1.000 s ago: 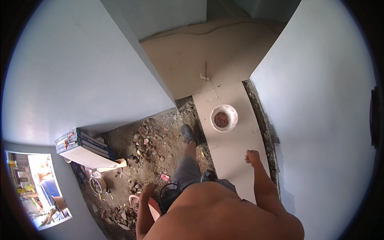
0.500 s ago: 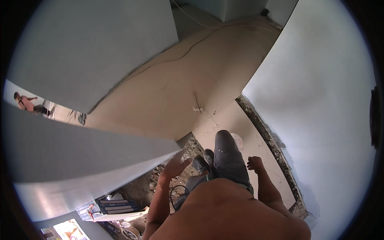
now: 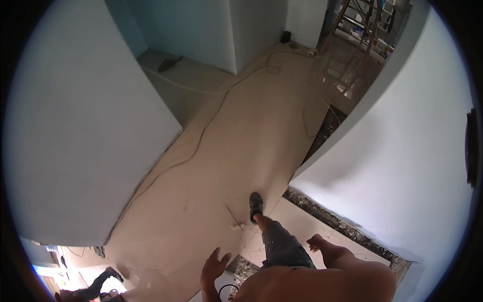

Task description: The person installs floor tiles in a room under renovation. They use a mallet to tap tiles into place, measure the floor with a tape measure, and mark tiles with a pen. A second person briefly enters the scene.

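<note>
My left hand [image 3: 215, 265] hangs in front of my left side, thumb and fingers apart, holding nothing. Next to it a thin black loop [image 3: 227, 288] shows, perhaps a cable or strap; what it belongs to is hidden. My right hand [image 3: 316, 243] is at my right side with its fingers loosely bent and apart, and nothing shows in it. Ahead of me one dark shoe [image 3: 255, 204] stands on the beige tiled floor [image 3: 221, 166]. A thin stick-like tool with a pale end [image 3: 235, 224] lies just left of that shoe.
Dark cable [image 3: 201, 138] runs along the floor, and a pale hose [image 3: 201, 91] crosses it farther off. At the far right stands a stepladder [image 3: 357, 30]. White walls [image 3: 85, 121] flank me. A rough, untiled gap [image 3: 327, 214] edges the right wall. Another person [image 3: 93, 288] shows at lower left.
I have moved forward past the wall corner on my left, one leg stepping ahead. The stepladder has come into view. Both hands stay without anything in them.
</note>
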Available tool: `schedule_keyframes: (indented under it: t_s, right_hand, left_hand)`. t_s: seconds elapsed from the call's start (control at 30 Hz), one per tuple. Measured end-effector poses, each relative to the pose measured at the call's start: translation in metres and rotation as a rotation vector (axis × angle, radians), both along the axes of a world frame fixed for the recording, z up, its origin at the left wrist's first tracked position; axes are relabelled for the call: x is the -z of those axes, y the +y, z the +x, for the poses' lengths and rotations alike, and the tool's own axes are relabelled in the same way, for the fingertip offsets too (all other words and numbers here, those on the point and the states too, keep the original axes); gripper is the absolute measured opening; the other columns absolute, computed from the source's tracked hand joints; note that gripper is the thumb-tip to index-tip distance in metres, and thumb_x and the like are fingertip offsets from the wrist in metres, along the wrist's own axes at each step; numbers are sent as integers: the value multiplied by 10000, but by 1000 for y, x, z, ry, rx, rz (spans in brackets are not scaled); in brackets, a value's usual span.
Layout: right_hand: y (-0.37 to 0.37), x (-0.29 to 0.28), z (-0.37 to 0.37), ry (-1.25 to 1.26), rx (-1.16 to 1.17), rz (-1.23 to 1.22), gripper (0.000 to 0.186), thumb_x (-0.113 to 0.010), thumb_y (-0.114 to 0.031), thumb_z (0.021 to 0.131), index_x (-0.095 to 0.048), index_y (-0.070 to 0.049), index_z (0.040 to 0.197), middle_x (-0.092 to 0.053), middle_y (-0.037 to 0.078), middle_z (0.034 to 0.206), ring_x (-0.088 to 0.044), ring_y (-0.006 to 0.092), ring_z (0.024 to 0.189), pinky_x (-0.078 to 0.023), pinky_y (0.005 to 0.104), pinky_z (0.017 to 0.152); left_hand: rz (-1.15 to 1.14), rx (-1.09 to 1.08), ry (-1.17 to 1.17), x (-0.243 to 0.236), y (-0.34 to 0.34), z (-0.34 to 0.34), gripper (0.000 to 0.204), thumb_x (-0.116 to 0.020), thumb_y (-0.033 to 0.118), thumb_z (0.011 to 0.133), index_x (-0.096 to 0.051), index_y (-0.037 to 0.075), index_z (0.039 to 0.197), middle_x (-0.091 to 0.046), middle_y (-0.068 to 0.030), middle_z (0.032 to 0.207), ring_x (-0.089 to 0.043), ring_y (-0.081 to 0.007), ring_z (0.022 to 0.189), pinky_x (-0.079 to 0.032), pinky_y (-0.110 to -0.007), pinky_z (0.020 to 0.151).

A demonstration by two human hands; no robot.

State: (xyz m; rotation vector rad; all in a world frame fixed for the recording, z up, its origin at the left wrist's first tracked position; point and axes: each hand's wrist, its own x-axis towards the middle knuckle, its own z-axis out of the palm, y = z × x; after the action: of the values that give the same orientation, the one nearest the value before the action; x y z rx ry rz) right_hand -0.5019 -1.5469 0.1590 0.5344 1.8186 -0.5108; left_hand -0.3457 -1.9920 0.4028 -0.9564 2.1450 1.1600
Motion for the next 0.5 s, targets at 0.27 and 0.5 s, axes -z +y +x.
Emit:
schedule_keyframes:
  t_s: [0.27, 0.5]
  right_hand:
    - [-233, -79, -356, 1191, -673, -707, 175, -589, -196, 817, -549, -33, 765, -567, 82, 655, -596, 250, 605, -503, 383, 552]
    - [-303, -81, -512, 1355, -1234, -301, 190, -611, -229, 771, -599, -41, 793, -624, 106, 719, -637, 259, 687, -527, 374, 618]
  left_hand:
    - [-228, 0, 257, -88, -119, -255, 715, -616, 426, 879, -405, -53, 1365, -479, -276, 1341, -457, -383, 1268, -389, -417, 1042]
    - [-262, 197, 97, -77, -191, -396, 755, -612, 478, 863, -416, -56, 1358, -489, -286, 1325, -477, -380, 1253, -389, -423, 1041]
